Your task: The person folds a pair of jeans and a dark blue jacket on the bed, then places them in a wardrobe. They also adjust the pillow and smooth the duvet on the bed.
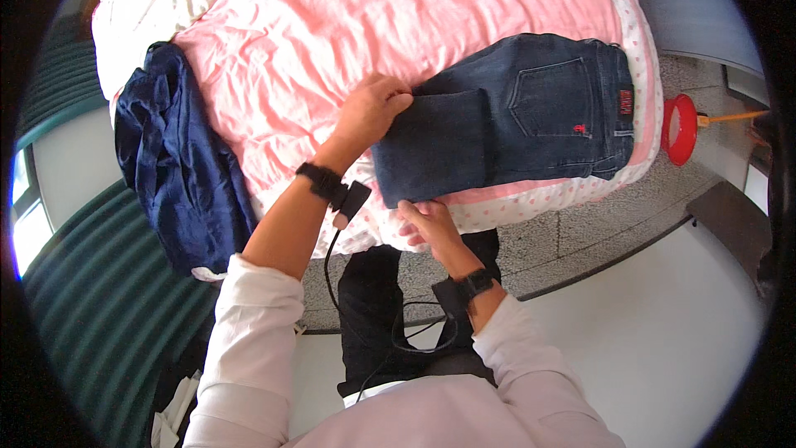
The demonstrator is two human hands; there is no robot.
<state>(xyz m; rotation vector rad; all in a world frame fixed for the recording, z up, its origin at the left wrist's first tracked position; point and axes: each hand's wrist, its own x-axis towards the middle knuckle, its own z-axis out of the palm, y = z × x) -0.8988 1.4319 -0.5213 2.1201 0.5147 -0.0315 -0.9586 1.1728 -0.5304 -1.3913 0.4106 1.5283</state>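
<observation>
A pair of dark blue denim jeans [553, 93] lies on the bed's pink coverlet, waistband to the right. One back pocket with a small red emblem faces up. The legs are folded over toward the seat, forming a doubled panel [432, 143] at the left end. My left hand [376, 109] pinches the far left corner of this fold between thumb and fingers. At its near left corner, my right hand [432, 227] grips the edge, thumb on top and fingers partly under the denim. Both wrists carry black straps with small devices; a cable runs from the left one.
A crumpled navy blue garment [180, 162] drapes over the bed's left side. The pink coverlet [348, 18] is wrinkled, with a white patterned border. On the floor beyond the right edge is a red plunger [681, 130]. Dark green ridged fabric [118, 267] fills the left.
</observation>
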